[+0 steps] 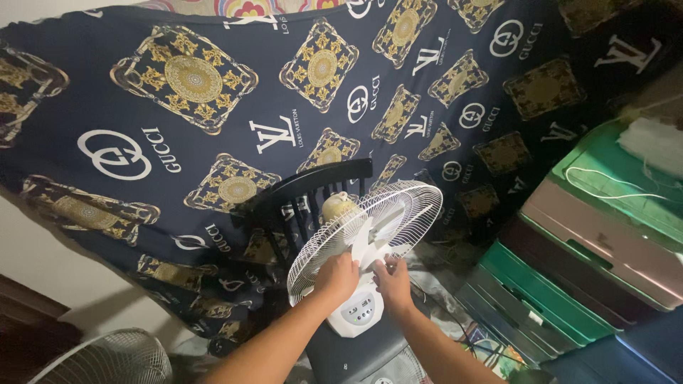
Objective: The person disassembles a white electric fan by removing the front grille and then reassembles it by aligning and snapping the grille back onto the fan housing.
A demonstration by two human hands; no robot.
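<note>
Both hands on a white table fan (pixel 366 235), set on the seat of a dark chair (pixel 313 195) near bottom centre. Left hand (pixel 337 276) curled over the lower rim of the wire guard, fingers closed on the grille. Right hand (pixel 393 281) pressed just beside it at the base of the guard, fingers bent in toward the hub; whether gripping or only resting, cannot tell. Fan tilted back, guard facing up and to the right, white control base (pixel 356 313) with small buttons just below the hands. To the right, stacked plastic drawer units (pixel 569 263) in green, pink and dark tones, drawers shut, contents hidden; on top, a pale folded bundle (pixel 651 146) and a thin white cord (pixel 605 185) trailing across the green lid. Behind everything, a dark blue patterned cloth (pixel 178 128) with gold medallions, stretched wide and hanging down to the chair back. At bottom left, part of a second white wire fan guard (pixel 114 359), well apart from the hands. Tight on the right, drawer fronts near the chair; cluttered floor with cables (pixel 469 348) between. More open room to the left of the chair, along the pale wall (pixel 50 263) beneath the cloth's lower edge.
</note>
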